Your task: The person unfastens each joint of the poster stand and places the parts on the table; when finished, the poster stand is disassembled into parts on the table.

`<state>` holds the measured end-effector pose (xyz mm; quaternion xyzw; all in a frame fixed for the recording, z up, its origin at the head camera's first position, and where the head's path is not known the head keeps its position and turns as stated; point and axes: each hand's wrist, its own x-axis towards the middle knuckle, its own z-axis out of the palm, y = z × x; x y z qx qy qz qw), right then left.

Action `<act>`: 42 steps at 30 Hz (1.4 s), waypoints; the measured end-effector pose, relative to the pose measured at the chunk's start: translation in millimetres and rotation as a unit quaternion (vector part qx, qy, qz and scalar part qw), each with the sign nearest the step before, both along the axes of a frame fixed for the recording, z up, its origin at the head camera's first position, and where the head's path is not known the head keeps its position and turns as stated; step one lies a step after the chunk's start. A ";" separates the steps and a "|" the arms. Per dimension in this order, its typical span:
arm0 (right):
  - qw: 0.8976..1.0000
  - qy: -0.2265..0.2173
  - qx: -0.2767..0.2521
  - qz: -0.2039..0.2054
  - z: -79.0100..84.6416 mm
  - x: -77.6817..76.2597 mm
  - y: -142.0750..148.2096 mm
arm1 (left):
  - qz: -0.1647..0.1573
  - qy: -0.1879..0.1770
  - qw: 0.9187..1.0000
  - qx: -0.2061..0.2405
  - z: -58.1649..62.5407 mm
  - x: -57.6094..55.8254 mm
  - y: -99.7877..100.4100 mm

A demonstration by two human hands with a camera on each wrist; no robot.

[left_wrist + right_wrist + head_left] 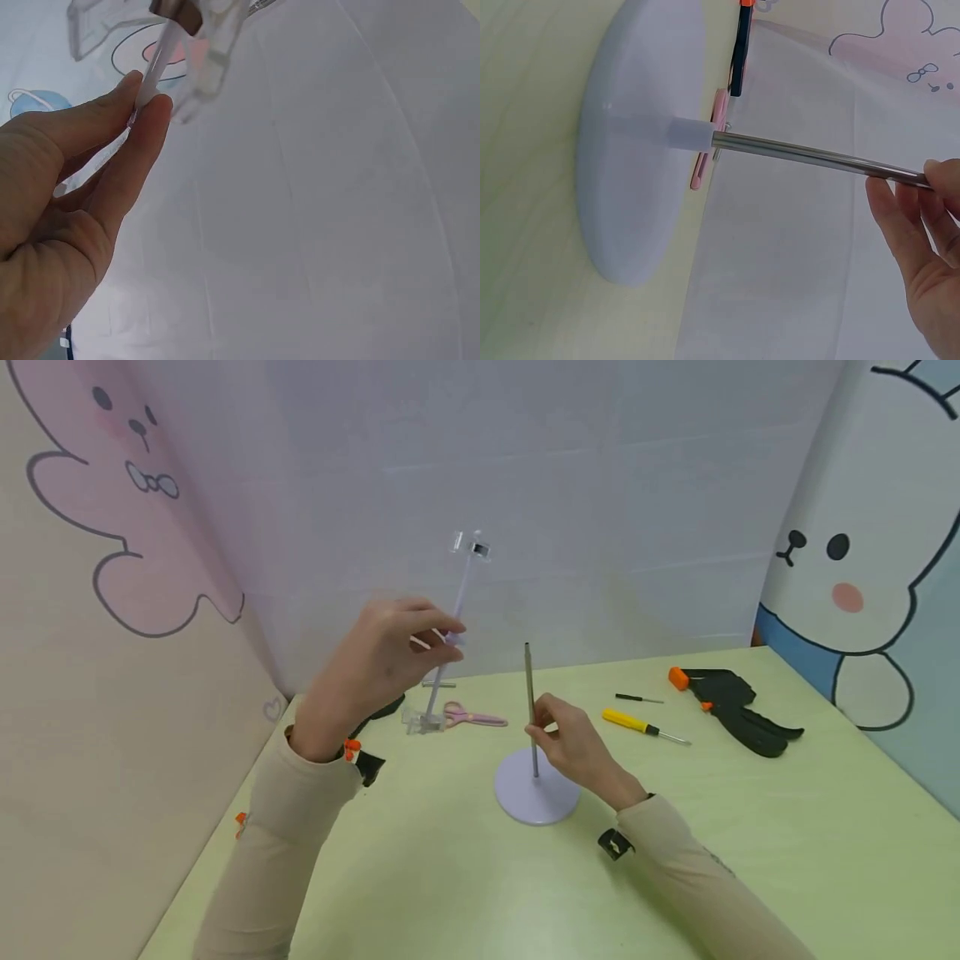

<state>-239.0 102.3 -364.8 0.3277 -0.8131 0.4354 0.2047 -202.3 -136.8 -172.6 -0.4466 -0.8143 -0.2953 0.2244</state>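
Observation:
My left hand [393, 647] pinches a thin pale lilac bar [462, 589] between thumb and fingers, raised above the table. Clear plastic clips [426, 722] sit at both ends of the bar; in the left wrist view the near clip [217, 52] is blurred. My right hand [573, 739] grips a metal rod [529, 677] between thumb and fingertips. The rod stands upright in the short collar [692, 134] of a round lilac base [537, 806] on the table. The bar and the rod are apart.
Pink scissors [476, 717] lie behind the base. To the right are a yellow screwdriver [637, 723], a small black screwdriver [637, 697] and a black clamp [731, 706] with orange tips. Black and orange pieces [367, 767] lie by the left forearm. Walls border the table.

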 end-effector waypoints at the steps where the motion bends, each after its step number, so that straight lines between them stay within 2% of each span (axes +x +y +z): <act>1: 1.000 0.000 0.000 0.000 0.0 0.0 0.4 | 0.001 -0.002 1.000 0.008 -3.7 0.5 -1.2; 8: 1.000 -0.005 -0.002 0.004 -0.3 1.2 1.9 | 0.004 -0.024 0.998 0.056 -32.9 0.6 -7.6; 14: 1.000 0.009 -0.007 0.016 -3.2 0.4 -0.3 | 0.021 -0.036 0.996 0.076 -56.1 0.4 -11.3; 17: 1.000 0.008 -0.009 0.012 -3.5 0.5 -0.5 | 0.035 -0.062 0.995 0.075 -70.4 -0.5 -14.0; 23: 1.000 0.001 -0.007 0.012 -4.3 2.1 -0.2 | 0.093 -0.130 0.986 0.053 -100.1 0.7 -22.0; 27: 1.000 0.002 -0.004 0.018 -4.3 2.7 -1.4 | 0.114 -0.148 0.981 0.047 -110.3 1.7 -26.3; 31: 1.000 0.003 -0.001 0.016 -4.3 2.1 -1.7 | 0.122 -0.165 0.978 0.048 -116.9 1.8 -27.6; 35: 1.000 0.002 0.001 0.012 -4.7 0.7 -1.2 | 0.134 -0.209 0.968 0.048 -126.0 1.8 -27.4; 42: 1.000 0.010 0.004 0.012 -4.2 -0.8 1.0 | 0.150 -0.303 0.941 0.033 -153.9 0.8 -25.4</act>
